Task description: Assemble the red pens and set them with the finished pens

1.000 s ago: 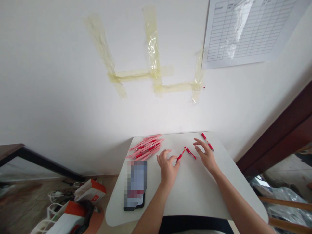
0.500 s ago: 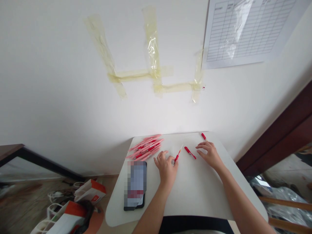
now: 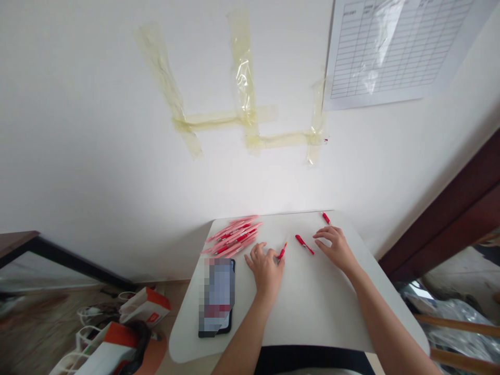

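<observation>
My left hand (image 3: 267, 268) is closed in a pinch of thumb and index finger on a red pen grip (image 3: 282, 252). A thin refill tip points up and away from it, towards the wall. Between my two hands lies a red pen top with a clip (image 3: 303, 244) on the white table. My right hand (image 3: 334, 247) hovers to the right of that piece, fingers apart, with nothing seen in it. Beyond its fingertips sits another short red pen part (image 3: 326, 218) near the table's back edge.
A pile of pink and red pens (image 3: 236, 237) lies at the back left of the white table (image 3: 312, 317). In front of it rests a phone (image 3: 216, 297). The wall bounds the table at the back. Paper bags (image 3: 144, 307) stand on the floor at left.
In my left hand, less of the refill sticks out of the red grip than before. The left hand has shifted very slightly to the left; the right hand stays in place.
</observation>
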The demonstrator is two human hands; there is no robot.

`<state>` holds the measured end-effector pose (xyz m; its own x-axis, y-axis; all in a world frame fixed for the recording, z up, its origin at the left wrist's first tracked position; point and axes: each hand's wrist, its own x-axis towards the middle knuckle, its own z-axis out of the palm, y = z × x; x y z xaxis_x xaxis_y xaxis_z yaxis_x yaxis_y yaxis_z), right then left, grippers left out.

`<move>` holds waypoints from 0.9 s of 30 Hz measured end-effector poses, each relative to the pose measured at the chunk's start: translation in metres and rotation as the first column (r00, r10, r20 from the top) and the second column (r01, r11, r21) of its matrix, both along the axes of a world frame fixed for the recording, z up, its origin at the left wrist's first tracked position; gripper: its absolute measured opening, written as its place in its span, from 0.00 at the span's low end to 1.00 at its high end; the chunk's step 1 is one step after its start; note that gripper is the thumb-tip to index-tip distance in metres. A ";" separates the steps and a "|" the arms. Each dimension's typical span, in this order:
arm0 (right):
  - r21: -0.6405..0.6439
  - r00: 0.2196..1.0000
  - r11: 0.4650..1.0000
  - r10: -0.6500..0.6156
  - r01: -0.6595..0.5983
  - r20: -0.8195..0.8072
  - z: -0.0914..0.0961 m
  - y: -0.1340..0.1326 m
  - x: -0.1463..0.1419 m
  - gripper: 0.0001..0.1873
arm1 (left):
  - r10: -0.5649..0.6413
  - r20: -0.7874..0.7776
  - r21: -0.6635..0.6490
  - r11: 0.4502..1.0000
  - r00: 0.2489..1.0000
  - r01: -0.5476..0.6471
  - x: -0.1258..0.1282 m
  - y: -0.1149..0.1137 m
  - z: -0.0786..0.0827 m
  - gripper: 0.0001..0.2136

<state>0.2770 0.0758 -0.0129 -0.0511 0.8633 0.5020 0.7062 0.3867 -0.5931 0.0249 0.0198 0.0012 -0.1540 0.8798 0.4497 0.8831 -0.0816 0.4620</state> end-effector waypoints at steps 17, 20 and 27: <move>-0.084 0.979 0.990 0.126 -0.113 0.161 -0.007 0.000 0.008 0.07 | -0.066 -0.070 -0.018 0.998 0.995 0.065 0.005 -0.004 0.009 0.08; -0.102 0.974 0.988 0.132 -0.115 0.182 -0.007 0.000 0.012 0.08 | -0.143 -0.137 -0.046 0.989 0.980 0.138 0.009 -0.005 0.014 0.10; -0.115 0.966 0.985 0.148 -0.126 0.211 -0.004 -0.001 0.013 0.06 | -0.310 -0.269 -0.082 0.951 0.912 0.299 0.039 0.003 0.026 0.14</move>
